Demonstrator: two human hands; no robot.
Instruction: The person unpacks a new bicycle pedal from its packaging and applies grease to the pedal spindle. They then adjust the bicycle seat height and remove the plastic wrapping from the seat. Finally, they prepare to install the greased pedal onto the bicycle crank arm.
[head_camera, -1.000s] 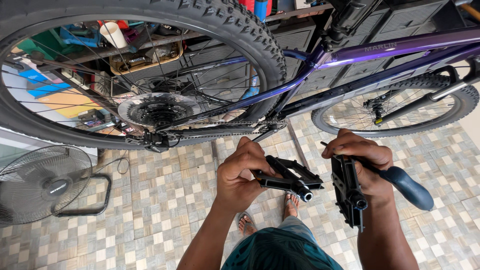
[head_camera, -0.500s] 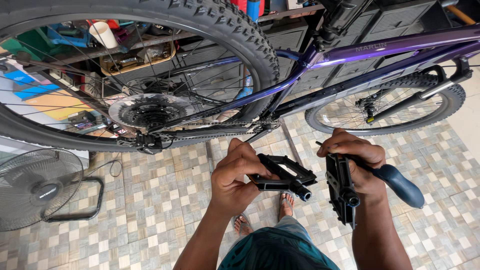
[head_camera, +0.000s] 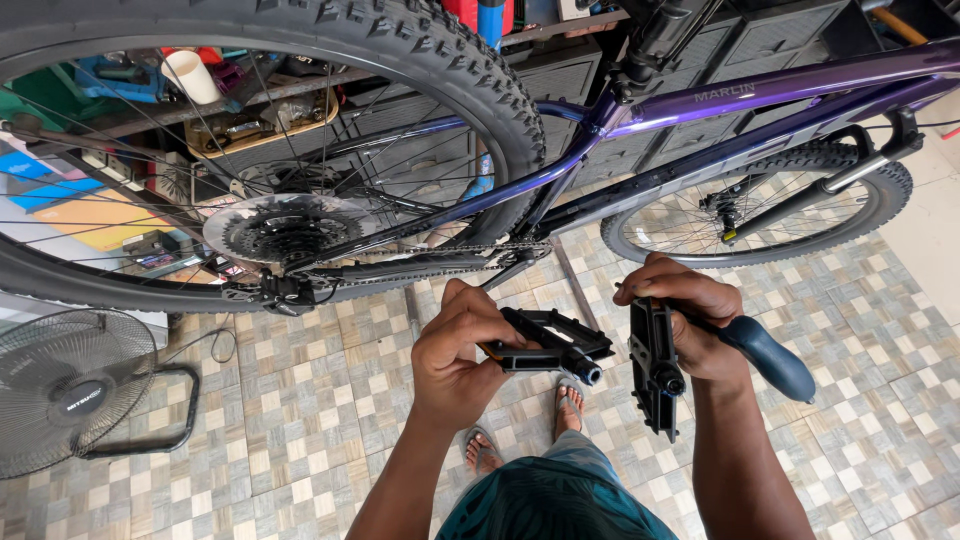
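Observation:
My left hand grips a black flat bicycle pedal, its threaded axle end pointing right. My right hand holds a second black pedal upright, together with a tool that has a dark blue handle sticking out to the right. The two pedals sit close together, a small gap between them. Both hands are just below the chain and frame of a purple bicycle raised in front of me.
The bicycle's rear wheel with its cassette fills the upper left; the front wheel is at the right. A floor fan stands at the lower left on a tiled floor. Cluttered shelves and dark drawers stand behind.
Both hands have stayed close together with the pedals; the view has shifted slightly, and the hands sit a little lower left in frame than before.

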